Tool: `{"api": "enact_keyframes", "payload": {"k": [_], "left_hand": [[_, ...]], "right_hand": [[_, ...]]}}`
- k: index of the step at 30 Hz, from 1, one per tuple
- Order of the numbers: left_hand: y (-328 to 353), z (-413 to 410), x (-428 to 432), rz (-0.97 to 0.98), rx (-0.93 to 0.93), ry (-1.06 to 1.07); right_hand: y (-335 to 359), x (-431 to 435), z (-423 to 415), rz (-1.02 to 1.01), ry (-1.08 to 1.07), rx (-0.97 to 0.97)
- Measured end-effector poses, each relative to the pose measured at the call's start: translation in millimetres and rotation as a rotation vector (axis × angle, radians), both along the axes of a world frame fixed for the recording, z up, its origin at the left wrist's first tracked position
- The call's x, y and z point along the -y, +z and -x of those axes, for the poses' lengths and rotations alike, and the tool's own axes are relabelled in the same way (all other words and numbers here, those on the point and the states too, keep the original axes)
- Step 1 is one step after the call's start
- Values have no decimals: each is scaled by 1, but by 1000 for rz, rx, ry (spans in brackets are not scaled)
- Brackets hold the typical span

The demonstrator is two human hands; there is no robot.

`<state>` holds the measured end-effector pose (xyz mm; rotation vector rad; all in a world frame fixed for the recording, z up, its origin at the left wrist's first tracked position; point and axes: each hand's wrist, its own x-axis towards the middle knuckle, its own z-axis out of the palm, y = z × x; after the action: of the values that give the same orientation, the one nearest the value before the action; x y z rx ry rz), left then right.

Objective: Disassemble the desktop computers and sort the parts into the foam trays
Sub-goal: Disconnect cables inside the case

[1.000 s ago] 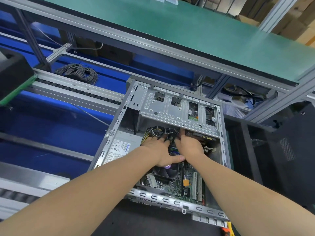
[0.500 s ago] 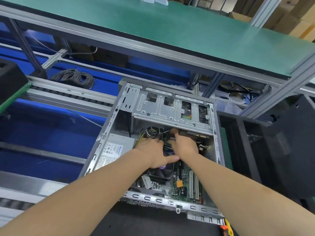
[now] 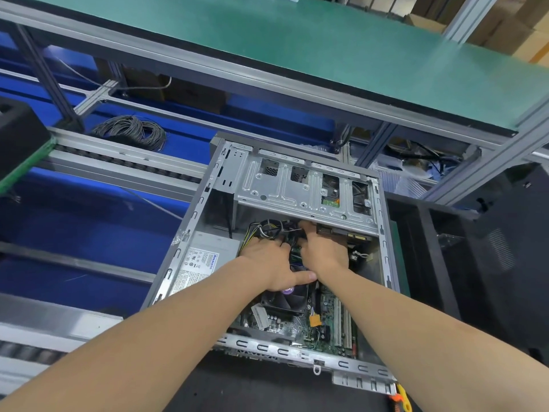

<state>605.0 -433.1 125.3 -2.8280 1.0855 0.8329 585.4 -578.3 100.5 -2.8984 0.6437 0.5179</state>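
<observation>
Our hands have hardly moved: both stay inside the open desktop computer [image 3: 205, 263] on the table [image 3: 267, 394]. Fingers of the left hand [image 3: 267, 263] curl round the cable bundle [image 3: 264, 228]; those of the right hand [image 3: 323, 251] are hidden — we cannot tell their grip. Nothing looks freed yet.

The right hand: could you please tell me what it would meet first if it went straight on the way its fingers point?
The right hand would probably meet the cable bundle first, right at its fingers; beyond that is the space under the drive cage, though depth is unclear.
</observation>
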Motion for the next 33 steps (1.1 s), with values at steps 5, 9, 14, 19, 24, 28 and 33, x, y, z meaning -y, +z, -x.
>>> {"api": "enact_keyframes", "payload": {"k": [5,9,14,19,24,28,33], "left_hand": [[2,-2,0,-17,-10,3],[0,-2,0,-22,-17,9],[0,-2,1,-32,-28,6],[1,0,-1,9,-94,49],[9,0,0,58,-192,121],[12,0,0,125,-273,190],[2,6,-5,129,-252,142]], "right_hand": [[-3,0,-1,8,-12,3],[-4,-1,-4,10,-38,-7],[-6,3,-5,-18,-132,30],[-4,2,1,-37,-82,73],[-4,6,4,-23,-98,51],[-3,6,7,-71,-80,98],[-1,3,3,-80,-97,13]]}}
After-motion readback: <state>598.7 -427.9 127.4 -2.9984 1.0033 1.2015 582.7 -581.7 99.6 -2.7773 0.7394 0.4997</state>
